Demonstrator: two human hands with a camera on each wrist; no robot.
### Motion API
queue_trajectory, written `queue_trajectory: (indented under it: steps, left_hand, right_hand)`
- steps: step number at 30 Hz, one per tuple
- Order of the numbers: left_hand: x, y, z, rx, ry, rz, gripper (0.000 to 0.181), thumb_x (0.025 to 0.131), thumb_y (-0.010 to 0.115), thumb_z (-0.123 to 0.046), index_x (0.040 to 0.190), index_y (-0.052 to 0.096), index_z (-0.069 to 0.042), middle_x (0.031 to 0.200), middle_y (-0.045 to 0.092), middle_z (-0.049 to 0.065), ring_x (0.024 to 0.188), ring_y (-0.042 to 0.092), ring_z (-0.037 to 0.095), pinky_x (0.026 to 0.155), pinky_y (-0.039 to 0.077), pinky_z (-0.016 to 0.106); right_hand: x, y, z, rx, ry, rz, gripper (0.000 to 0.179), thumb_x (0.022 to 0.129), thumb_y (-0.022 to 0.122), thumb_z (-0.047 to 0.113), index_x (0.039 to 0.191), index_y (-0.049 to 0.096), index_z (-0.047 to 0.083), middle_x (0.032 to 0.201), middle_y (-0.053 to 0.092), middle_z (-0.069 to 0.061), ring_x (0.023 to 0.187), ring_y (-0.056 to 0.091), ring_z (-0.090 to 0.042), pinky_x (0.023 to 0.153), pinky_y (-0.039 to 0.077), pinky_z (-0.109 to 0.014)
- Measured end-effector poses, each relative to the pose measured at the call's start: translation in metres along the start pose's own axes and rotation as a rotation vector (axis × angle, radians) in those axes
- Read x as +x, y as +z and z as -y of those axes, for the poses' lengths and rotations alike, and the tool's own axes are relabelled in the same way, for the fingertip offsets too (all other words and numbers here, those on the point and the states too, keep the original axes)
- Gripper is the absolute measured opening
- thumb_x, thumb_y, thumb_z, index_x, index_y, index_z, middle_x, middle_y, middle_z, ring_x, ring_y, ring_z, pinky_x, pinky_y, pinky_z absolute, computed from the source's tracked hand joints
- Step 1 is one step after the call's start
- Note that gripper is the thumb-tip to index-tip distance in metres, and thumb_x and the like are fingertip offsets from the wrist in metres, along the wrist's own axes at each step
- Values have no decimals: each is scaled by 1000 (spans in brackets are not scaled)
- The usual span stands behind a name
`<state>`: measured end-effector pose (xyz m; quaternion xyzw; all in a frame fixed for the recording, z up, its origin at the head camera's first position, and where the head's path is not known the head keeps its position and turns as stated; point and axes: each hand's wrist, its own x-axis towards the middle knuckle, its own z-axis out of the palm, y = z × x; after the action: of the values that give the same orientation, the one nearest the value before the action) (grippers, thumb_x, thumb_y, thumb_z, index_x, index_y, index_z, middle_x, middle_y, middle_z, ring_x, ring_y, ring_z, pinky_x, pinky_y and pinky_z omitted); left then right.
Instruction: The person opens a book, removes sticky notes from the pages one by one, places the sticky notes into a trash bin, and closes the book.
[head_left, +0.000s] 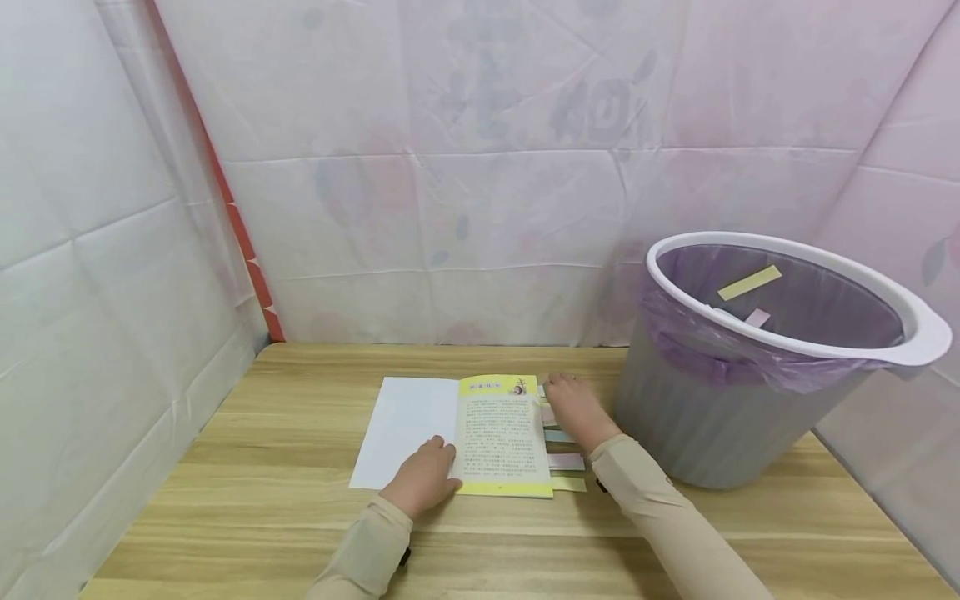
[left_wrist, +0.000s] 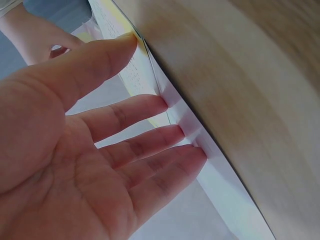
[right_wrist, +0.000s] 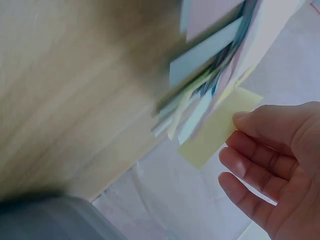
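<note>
An open book (head_left: 502, 442) lies on the wooden table, a white page on the left and a yellow-bordered printed page on the right. My left hand (head_left: 423, 477) rests on it near the middle fold. In the left wrist view, the fingertips (left_wrist: 197, 152) of that hand touch the white page, fingers extended and spread. My right hand (head_left: 577, 410) is at the book's upper right edge. There its thumb and fingers pinch a yellow sticky note strip (right_wrist: 210, 137). Several other coloured strips, such as a blue one (head_left: 558, 436) and a pink one (head_left: 566, 462), stick out from the page edge.
A grey trash bin (head_left: 697, 425) with a white rim and purple liner stands right of the book, close to my right forearm. Inside it show a yellow strip (head_left: 750, 283) and a pink strip (head_left: 757, 317). Pale printed cloth (head_left: 450, 208) hangs behind the table.
</note>
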<state>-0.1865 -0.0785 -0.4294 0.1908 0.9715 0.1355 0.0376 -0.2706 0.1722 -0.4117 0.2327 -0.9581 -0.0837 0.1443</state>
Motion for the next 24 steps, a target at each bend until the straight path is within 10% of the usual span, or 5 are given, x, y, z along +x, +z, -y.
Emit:
queue_trajectory:
  steps: [11, 24]
  left_hand:
    - [-1, 0, 2, -14, 2, 5, 42, 84, 75, -20, 113, 61, 7, 104, 58, 17, 96, 58, 30, 87, 50, 43]
    - [0, 2, 2, -36, -2, 12, 41, 84, 75, -20, 112, 62, 7, 104, 58, 16, 94, 57, 29, 86, 50, 43]
  right_hand:
    - [-7, -33, -6, -37, -52, -174, 13, 79, 71, -8, 88, 64, -1, 83, 59, -11, 76, 60, -26, 65, 52, -39]
    - [-26, -129, 13, -175, -193, -445, 15, 78, 71, -8, 87, 63, 0, 86, 57, -10, 76, 56, -25, 64, 46, -34]
